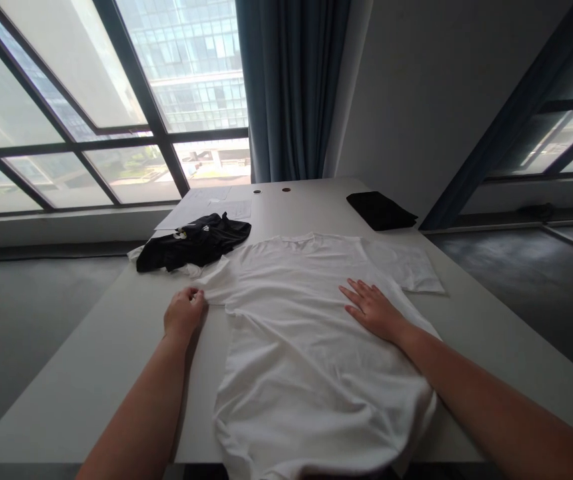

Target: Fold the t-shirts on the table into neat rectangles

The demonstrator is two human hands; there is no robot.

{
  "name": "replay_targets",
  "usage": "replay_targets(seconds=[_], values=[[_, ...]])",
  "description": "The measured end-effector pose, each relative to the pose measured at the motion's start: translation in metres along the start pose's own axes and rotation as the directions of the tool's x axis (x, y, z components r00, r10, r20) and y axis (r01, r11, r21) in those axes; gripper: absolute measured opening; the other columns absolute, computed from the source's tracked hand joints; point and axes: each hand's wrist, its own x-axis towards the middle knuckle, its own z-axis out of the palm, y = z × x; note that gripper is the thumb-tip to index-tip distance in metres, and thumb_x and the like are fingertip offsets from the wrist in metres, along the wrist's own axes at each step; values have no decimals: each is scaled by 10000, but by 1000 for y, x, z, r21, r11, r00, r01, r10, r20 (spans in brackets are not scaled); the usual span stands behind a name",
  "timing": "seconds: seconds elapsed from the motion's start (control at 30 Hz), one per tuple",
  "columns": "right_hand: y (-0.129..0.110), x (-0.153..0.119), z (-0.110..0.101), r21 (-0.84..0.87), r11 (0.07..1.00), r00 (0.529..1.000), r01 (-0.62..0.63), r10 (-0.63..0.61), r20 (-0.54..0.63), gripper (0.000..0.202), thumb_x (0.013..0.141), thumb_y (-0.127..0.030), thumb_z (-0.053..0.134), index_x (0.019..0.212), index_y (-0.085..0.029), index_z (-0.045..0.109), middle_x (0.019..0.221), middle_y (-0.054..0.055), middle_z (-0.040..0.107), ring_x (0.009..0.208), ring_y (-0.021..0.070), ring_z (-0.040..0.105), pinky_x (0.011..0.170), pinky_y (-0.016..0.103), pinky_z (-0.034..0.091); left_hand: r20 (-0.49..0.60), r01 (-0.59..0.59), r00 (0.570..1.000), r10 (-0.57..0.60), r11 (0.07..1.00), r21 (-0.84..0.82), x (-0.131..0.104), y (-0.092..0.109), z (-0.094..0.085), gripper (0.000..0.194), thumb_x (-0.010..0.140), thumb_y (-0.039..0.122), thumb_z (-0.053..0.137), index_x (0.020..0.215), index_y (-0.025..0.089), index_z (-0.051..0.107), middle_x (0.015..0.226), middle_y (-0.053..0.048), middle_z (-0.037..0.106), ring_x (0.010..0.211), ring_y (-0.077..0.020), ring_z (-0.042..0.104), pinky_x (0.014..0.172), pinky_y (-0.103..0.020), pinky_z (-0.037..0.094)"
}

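Note:
A white T-shirt (306, 333) lies spread on the table, its collar at the far side and its lower hem hanging toward the near edge. Wrinkles run across its body. My left hand (185, 311) is closed on the edge of the left sleeve, fingers pinched together. On the right of the chest, my right hand (372, 309) rests flat with its fingers spread. The right sleeve lies stretched out beyond that hand. Just past the left sleeve sits a crumpled black garment (196, 241) with some white cloth under it.
The white table (91, 373) reaches away toward a blue curtain (293, 93) and windows. A folded black cloth (381, 211) lies at the far right. Sheets of paper (231, 209) lie at the far left. Two round holes (286, 190) show near the back edge.

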Motion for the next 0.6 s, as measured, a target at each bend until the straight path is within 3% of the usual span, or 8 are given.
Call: replay_targets(seconds=[0.07, 0.13, 0.23, 0.33, 0.43, 0.53, 0.6], values=[[5, -5, 2, 5, 1000, 1000, 15, -15, -7, 604, 1047, -512, 378, 1621, -329, 401, 1714, 81, 314, 1577, 324, 285, 1258, 583, 251, -61, -20, 998, 23, 999, 49, 1, 3, -1, 435, 985, 485, 504, 1274, 209, 676, 1239, -175, 662, 1105, -362, 657, 943, -464, 518], [9, -10, 3, 5, 1000, 1000, 17, -17, -10, 601, 1045, -509, 385, 1618, -329, 406, 1715, 80, 313, 1575, 323, 289, 1256, 584, 255, -115, -114, 985, 125, 989, 98, 5, 12, 3, 481, 977, 459, 530, 1369, 201, 633, 1358, -193, 615, 1197, -364, 618, 1008, -465, 487], [11, -15, 2, -7, 1000, 1000, 18, -18, -1, 600, 1048, -499, 384, 1618, -315, 413, 1714, 89, 310, 1575, 329, 287, 1255, 588, 258, -65, -281, 954, 292, 950, 139, 14, 33, 13, 574, 966, 428, 551, 1500, 216, 536, 1407, -161, 619, 1288, -349, 566, 1067, -451, 437], [11, -17, -1, -26, 999, 1000, 27, -27, 12, 604, 1053, -497, 370, 1624, -306, 404, 1713, 94, 311, 1575, 328, 287, 1250, 588, 272, -3, -333, 941, 339, 925, 181, 25, 49, 21, 471, 960, 423, 555, 1385, 236, 633, 1288, -145, 694, 1251, -361, 588, 1066, -488, 398], [11, -18, -1, -40, 999, 1000, 25, -25, 7, 602, 1058, -498, 357, 1626, -303, 401, 1710, 95, 316, 1571, 330, 298, 1245, 586, 284, -34, -274, 958, 284, 946, 174, 36, 48, 22, 321, 999, 403, 484, 1140, 223, 709, 1180, -160, 723, 1143, -357, 649, 996, -485, 421], [11, -18, 1, -49, 999, 1000, 19, -19, -5, 598, 1058, -494, 361, 1617, -291, 422, 1704, 103, 329, 1571, 331, 298, 1245, 584, 290, -110, -69, 991, 72, 997, 34, 46, 32, 20, 329, 1033, 394, 415, 1187, 204, 634, 1083, -171, 734, 998, -347, 703, 853, -436, 483], [11, -18, 1, -51, 998, 1000, 21, -22, -12, 593, 1057, -489, 364, 1611, -289, 433, 1703, 104, 331, 1571, 329, 298, 1245, 581, 291, -141, 20, 989, -34, 995, -99, 51, 18, 18, 331, 1023, 374, 442, 1267, 182, 556, 1036, -170, 730, 949, -345, 716, 802, -420, 503]])
